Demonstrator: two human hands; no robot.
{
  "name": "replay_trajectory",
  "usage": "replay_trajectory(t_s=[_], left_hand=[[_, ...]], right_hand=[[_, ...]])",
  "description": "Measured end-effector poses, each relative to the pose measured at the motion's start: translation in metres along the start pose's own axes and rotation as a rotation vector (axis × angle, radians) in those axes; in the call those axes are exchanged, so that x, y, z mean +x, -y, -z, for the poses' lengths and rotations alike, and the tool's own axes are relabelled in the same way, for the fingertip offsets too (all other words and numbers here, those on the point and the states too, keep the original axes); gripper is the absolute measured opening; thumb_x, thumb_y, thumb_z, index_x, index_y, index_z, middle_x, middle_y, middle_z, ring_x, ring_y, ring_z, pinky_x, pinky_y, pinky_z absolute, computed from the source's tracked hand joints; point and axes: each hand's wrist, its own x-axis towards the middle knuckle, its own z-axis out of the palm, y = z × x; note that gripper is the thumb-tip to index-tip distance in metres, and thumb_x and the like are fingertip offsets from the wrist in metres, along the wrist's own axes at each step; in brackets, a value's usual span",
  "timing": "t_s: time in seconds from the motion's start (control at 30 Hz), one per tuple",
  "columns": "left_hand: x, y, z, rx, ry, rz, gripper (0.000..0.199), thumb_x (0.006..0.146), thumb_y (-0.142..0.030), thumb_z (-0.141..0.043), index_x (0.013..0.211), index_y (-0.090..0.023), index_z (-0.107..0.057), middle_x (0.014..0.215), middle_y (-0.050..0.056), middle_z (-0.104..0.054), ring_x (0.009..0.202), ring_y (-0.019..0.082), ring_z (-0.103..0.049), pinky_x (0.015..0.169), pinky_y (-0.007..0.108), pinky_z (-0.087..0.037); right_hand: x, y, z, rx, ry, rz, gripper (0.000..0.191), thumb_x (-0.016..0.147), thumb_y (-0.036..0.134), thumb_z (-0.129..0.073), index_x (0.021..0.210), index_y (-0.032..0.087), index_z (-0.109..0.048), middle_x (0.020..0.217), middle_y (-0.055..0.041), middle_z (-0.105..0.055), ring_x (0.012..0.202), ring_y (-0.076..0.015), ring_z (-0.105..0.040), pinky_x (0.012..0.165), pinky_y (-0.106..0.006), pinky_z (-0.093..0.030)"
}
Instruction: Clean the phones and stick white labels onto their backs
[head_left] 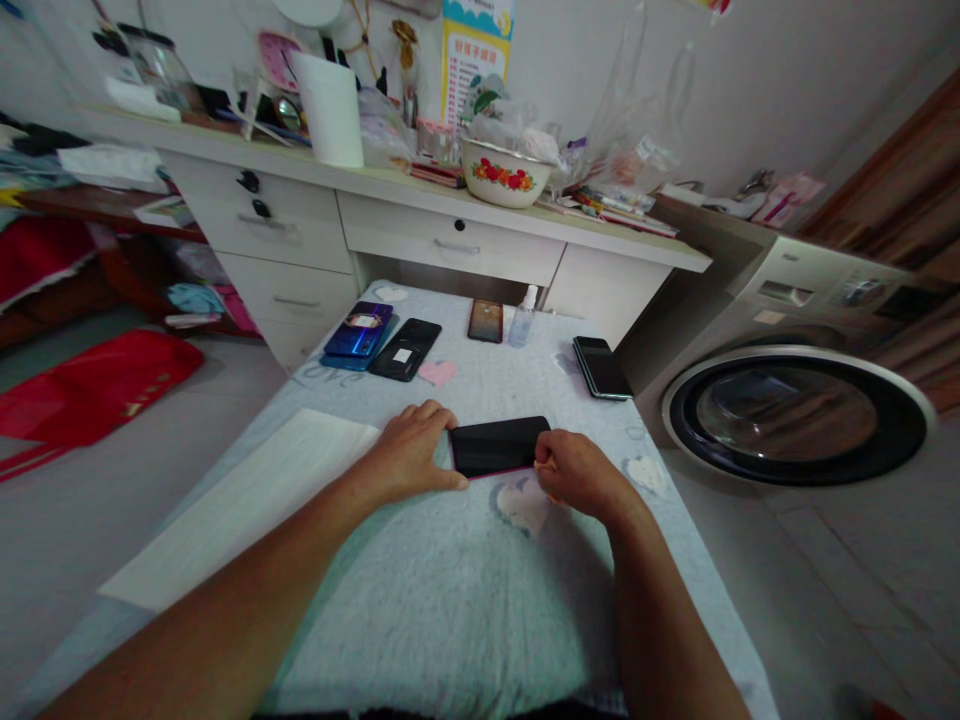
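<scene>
A dark phone (499, 446) lies screen up on the cloth-covered table (450, 600), its long side running left to right. My left hand (415, 450) is at its left end, thumb and fingers spread around the near and far corners. My right hand (574, 470) is closed at the right end, its curled fingers touching the phone's edge; what they pinch, if anything, is too small to make out. A long white sheet (247, 505) lies to the left, partly under my left forearm.
Further back on the table are a blue phone (360, 330), a black phone (406, 350), a brown phone (485, 320), a clear spray bottle (523, 318) and stacked dark phones (602, 368). A washing machine (795, 290) stands at the right.
</scene>
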Motion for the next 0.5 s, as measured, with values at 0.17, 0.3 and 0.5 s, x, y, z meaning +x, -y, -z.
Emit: replay_trajectory(t_s=[0.17, 0.3, 0.5], left_hand=[[0.0, 0.001, 0.0, 0.0, -0.01, -0.007, 0.06, 0.056, -0.055, -0.075, 0.103, -0.022, -0.054, 0.108, 0.006, -0.054, 0.101, 0.028, -0.05, 0.084, 0.037, -0.04], [0.0, -0.001, 0.002, -0.005, 0.0, 0.004, 0.058, 0.057, -0.054, -0.075, 0.102, -0.023, -0.054, 0.108, 0.005, -0.055, 0.101, 0.028, -0.051, 0.085, 0.037, -0.04], [0.0, -0.002, 0.002, 0.002, 0.005, 0.011, 0.059, 0.057, -0.053, -0.076, 0.103, -0.022, -0.055, 0.108, 0.006, -0.055, 0.101, 0.028, -0.051, 0.085, 0.037, -0.041]], right_hand=[[0.0, -0.003, -0.001, 0.012, -0.006, -0.005, 0.01, 0.071, 0.01, -0.053, 0.07, 0.018, -0.06, 0.072, -0.0016, -0.063, 0.064, -0.0121, -0.051, 0.057, -0.023, -0.027], [0.0, -0.011, 0.001, -0.009, -0.025, -0.088, 0.009, 0.073, 0.013, -0.054, 0.07, 0.018, -0.06, 0.07, -0.0018, -0.063, 0.063, -0.0124, -0.051, 0.057, -0.024, -0.027], [0.0, -0.014, 0.003, -0.026, -0.039, -0.146, 0.011, 0.072, 0.011, -0.051, 0.068, 0.018, -0.06, 0.069, -0.0026, -0.062, 0.06, -0.0124, -0.049, 0.056, -0.025, -0.025]])
